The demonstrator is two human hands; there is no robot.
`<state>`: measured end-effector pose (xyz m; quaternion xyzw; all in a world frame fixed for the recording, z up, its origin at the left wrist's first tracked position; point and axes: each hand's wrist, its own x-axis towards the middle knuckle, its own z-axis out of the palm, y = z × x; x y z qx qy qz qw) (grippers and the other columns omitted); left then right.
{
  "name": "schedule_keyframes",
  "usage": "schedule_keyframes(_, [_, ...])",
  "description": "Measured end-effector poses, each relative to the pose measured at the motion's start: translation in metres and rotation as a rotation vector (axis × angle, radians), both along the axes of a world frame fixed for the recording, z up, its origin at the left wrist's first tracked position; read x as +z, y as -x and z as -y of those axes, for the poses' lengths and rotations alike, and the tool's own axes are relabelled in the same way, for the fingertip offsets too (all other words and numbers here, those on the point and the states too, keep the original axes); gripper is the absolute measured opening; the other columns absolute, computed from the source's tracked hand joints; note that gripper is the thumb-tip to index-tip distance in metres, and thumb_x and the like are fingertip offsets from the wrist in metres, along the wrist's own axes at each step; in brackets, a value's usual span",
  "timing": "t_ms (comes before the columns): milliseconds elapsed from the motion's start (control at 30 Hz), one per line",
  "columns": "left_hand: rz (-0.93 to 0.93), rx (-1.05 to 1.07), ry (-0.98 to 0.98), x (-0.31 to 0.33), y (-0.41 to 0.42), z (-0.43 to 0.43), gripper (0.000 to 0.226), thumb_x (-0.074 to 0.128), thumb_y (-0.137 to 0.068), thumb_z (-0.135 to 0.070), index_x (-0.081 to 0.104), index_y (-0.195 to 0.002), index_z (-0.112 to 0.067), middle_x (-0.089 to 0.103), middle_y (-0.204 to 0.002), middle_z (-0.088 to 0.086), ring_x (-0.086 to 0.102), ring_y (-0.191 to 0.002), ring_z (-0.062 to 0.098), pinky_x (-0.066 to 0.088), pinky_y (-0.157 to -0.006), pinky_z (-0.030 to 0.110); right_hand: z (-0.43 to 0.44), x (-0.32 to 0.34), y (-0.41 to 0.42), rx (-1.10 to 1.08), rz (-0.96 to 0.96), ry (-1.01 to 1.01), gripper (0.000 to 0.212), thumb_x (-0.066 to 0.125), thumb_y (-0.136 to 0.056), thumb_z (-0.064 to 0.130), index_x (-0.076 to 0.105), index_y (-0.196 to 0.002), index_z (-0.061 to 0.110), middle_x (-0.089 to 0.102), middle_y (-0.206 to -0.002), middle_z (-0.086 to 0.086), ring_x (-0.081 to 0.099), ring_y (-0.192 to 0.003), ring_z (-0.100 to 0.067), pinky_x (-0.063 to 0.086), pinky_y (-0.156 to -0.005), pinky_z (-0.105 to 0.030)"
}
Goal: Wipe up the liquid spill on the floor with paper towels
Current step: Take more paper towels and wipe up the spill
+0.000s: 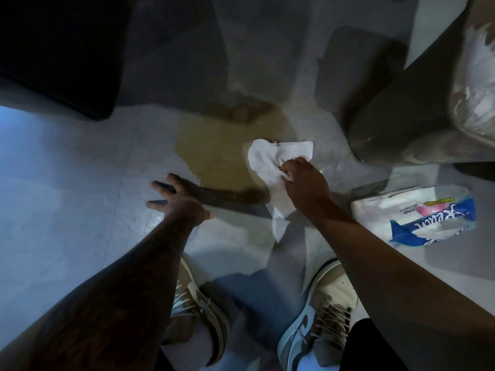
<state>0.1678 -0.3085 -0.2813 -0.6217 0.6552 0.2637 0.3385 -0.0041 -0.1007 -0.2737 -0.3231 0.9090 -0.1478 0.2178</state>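
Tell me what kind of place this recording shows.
Probably an indoor room with a hard floor, perhaps a kitchen or utility area; I cannot tell which. Pointers: pale floor tiles, a bin with a plastic liner beside the brownish spill, and an opened paper towel pack on the floor.

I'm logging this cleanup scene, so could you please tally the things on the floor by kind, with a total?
Spill: 1
Paper towel, in the right hand: 1
Towel pack: 1
Bin: 1
Shoes: 2
Total: 6
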Motion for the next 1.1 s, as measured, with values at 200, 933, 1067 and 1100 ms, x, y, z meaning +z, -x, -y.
schedule_keyframes(200, [-0.061, 0.004, 0.004, -0.001, -0.003, 0.000, 0.144, 0.094, -0.064, -0.026, -0.016, -0.157, -0.027, -0.028, -0.162, 0.012, -0.013, -0.149, 0.050, 0.020, -0.119, 0.064, 0.001, 0.034, 0.013, -0.277, 0.307, 0.148, 0.020, 0.066, -0.087, 0.017, 0.048, -0.095, 0.020, 0.057, -0.084, 0.006, 0.055, -0.074, -0.007, 0.039, -0.064, -0.020])
schedule_keyframes(933, [-0.116, 0.130, -0.037, 0.002, -0.001, -0.001, 0.148, 0.093, -0.065, -0.013, -0.024, -0.154, -0.029, -0.038, -0.159, 0.005, -0.021, -0.149, 0.044, 0.015, -0.122, 0.061, 0.060, 0.036, 0.066, -0.100, 0.279, 0.038, 0.039, 0.069, -0.086, 0.009, 0.065, -0.125, 0.012, 0.060, -0.131, -0.008, 0.056, -0.119, -0.024, 0.043, -0.096, -0.028])
schedule_keyframes(1067, [-0.119, 0.129, -0.012, -0.002, -0.002, 0.000, 0.145, 0.094, -0.065, -0.023, -0.020, -0.156, -0.028, -0.033, -0.161, 0.006, -0.016, -0.150, 0.046, 0.016, -0.120, 0.063, 0.032, 0.006, 0.041, 0.052, -0.132, -0.004, 0.021, 0.070, -0.076, 0.018, 0.071, -0.096, 0.011, 0.062, -0.103, -0.015, 0.059, -0.096, -0.039, 0.051, -0.075, -0.040])
schedule_keyframes(1100, [-0.098, 0.051, 0.013, -0.002, -0.004, 0.000, 0.145, 0.094, -0.064, -0.028, -0.017, -0.157, -0.025, -0.027, -0.163, 0.012, -0.011, -0.150, 0.049, 0.015, -0.120, 0.065, 0.028, 0.002, 0.037, 0.073, -0.189, -0.028, 0.020, 0.069, -0.075, 0.021, 0.071, -0.091, 0.010, 0.062, -0.099, -0.016, 0.058, -0.090, -0.039, 0.051, -0.069, -0.041])
